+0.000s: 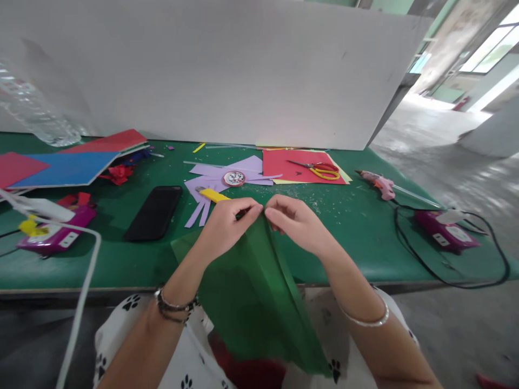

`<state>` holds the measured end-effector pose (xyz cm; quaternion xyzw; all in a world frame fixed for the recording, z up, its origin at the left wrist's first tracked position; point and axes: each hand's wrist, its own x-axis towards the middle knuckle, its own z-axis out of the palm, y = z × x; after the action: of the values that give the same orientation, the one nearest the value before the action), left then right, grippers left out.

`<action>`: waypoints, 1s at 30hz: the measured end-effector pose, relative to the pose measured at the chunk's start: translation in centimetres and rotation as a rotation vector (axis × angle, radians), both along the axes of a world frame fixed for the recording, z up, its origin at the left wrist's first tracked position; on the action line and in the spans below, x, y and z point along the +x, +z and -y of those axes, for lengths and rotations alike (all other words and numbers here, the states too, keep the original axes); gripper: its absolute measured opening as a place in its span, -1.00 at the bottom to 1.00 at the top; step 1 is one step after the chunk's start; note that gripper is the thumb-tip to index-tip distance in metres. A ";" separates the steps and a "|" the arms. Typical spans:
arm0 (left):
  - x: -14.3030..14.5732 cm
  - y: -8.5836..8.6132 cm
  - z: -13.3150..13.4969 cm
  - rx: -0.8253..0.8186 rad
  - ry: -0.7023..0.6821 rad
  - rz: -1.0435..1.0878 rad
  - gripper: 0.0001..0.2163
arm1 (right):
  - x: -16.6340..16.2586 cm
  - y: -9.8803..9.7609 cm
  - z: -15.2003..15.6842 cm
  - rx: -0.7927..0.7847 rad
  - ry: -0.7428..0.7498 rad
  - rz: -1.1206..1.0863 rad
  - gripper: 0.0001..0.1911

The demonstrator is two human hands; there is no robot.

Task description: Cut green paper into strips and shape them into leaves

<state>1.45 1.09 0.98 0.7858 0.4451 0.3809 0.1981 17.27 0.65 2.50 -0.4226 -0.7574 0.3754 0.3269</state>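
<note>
A sheet of green paper (243, 286), creased lengthwise, slopes from the table edge down over my lap. My left hand (233, 219) pinches its top end between thumb and finger. Close beside it, my right hand (294, 221) pinches the same end of the sheet, the fingertips of both hands almost touching. Just behind my left hand lies a yellow utility knife (213, 195), its handle partly hidden. Purple paper strips (247, 168) are spread beyond the hands, with a small round patterned lid (234, 178) on them.
Scissors (320, 169) rest on red paper (279, 165). A pink glue gun (379, 185) and a purple power strip (446, 229) with cables are at right. At left are a black phone (154, 213), another purple power strip (60, 229), coloured boards (77, 168) and a plastic bottle (36, 108).
</note>
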 end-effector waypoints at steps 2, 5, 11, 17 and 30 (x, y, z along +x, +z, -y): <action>-0.1 0.1 0.0 0.012 0.086 0.004 -0.73 | -0.1 0.1 0.6 0.120 -0.048 0.141 -0.85; -0.3 0.2 0.1 0.044 0.201 -0.007 -0.73 | -0.4 0.1 1.2 0.249 -0.155 0.335 -0.79; -1.3 0.3 -0.1 0.099 0.354 0.037 -0.74 | 0.0 -0.4 0.8 0.237 -0.118 0.375 -0.87; -2.2 0.8 -0.3 0.115 0.416 0.100 -0.78 | 1.4 -1.0 0.1 0.119 0.008 0.319 -0.80; -4.1 0.5 -1.0 0.324 0.462 -0.262 -0.65 | 4.7 -1.2 -1.1 0.039 -0.005 0.466 -0.83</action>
<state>-2.65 2.04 1.44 0.7275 0.5672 0.3775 -0.0805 21.97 1.72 1.30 -0.4934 -0.8183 0.2522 0.1524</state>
